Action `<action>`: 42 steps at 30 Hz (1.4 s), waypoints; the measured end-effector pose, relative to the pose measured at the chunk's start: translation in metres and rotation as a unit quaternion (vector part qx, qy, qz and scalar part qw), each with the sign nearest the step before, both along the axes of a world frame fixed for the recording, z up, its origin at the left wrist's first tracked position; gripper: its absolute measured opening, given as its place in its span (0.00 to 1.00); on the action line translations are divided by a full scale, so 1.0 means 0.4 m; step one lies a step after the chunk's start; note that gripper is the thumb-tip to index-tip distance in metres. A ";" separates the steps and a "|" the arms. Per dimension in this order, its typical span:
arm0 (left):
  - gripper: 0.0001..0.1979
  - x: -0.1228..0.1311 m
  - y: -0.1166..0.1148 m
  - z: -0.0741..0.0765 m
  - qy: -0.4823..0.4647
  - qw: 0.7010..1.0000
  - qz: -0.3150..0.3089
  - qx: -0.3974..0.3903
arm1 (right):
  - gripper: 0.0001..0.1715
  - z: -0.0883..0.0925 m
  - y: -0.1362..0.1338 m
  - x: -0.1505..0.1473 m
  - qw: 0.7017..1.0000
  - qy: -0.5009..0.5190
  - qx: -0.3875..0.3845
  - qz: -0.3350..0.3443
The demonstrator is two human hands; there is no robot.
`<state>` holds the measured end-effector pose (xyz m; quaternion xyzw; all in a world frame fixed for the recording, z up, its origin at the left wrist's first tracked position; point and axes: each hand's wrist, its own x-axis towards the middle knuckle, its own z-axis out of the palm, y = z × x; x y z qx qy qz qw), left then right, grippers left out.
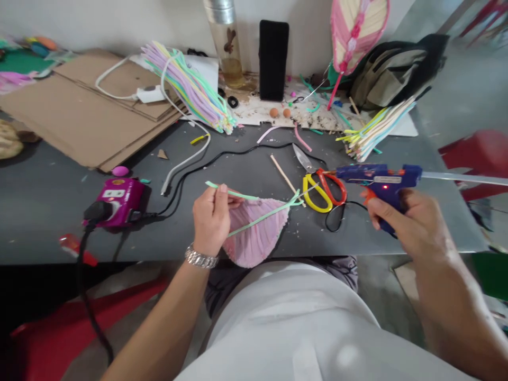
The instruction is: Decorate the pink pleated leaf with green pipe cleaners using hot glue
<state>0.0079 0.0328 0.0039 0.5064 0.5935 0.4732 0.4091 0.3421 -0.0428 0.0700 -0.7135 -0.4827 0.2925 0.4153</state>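
Observation:
My left hand (211, 219) is closed, pinching a mint-green pipe cleaner (248, 197) along the upper edge of a pink, leaf-shaped pleated piece (257, 233). That piece lies at the table's front edge, partly covered by the hand. A second green strip (264, 216) crosses its face, and both strips meet at the pointed right end. My right hand (408, 217) grips a dark blue hot glue gun (381, 177) with a red light on. Its nozzle points left, above the scissors (321, 188) with yellow and red handles, and a clear glue stick (464, 178) juts from its back.
A magenta power adapter (121, 201) with a black plug sits at left, its cord running across the table. Cardboard sheets (91, 106), pipe cleaner bundles (194, 90), a bottle (228, 47), a black phone (273, 61) and a finished-looking pink leaf shape (357, 32) stand or lie behind.

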 end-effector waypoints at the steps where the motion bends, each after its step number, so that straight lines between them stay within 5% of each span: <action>1: 0.19 -0.002 -0.001 0.000 0.004 1.000 -0.004 -0.001 | 0.16 -0.012 -0.009 0.027 0.999 0.022 0.030 -0.039; 4: 0.20 -0.010 -0.003 -0.005 0.029 1.000 0.001 0.004 | 0.19 -0.067 -0.030 0.108 0.981 0.060 0.073 -0.169; 10: 0.22 -0.019 -0.001 -0.016 0.058 0.998 -0.009 0.020 | 0.26 -0.156 -0.048 0.259 0.934 -0.167 -0.028 -0.315; 14: 0.23 -0.018 -0.004 -0.008 0.072 0.997 -0.006 0.014 | 0.25 -0.153 -0.055 0.303 0.916 -0.220 -0.058 -0.330; 19: 0.21 -0.012 -0.001 -0.008 0.050 0.999 0.000 -0.003 | 0.23 -0.092 -0.090 0.285 0.893 -0.299 -0.040 -0.334; 22: 0.20 -0.006 0.000 -0.005 0.043 0.999 0.003 -0.001 | 0.20 -0.045 -0.071 0.186 0.906 -0.342 0.042 -0.247; 26: 0.21 0.008 0.000 0.001 0.046 0.999 -0.006 0.013 | 0.12 -0.006 0.051 -0.060 0.964 -0.230 0.097 0.085; 30: 0.20 0.014 0.006 -0.002 0.058 0.997 -0.019 0.048 | 0.07 0.015 0.204 -0.326 0.920 -0.185 0.107 0.330; 35: 0.18 0.016 0.008 0.000 0.109 0.990 0.008 0.087 | 0.10 0.022 0.314 -0.487 0.879 -0.212 0.063 0.423; 42: 0.21 0.027 -0.006 -0.004 0.147 0.986 -0.031 0.068 | 0.05 0.019 0.334 -0.459 0.883 -0.158 0.056 0.439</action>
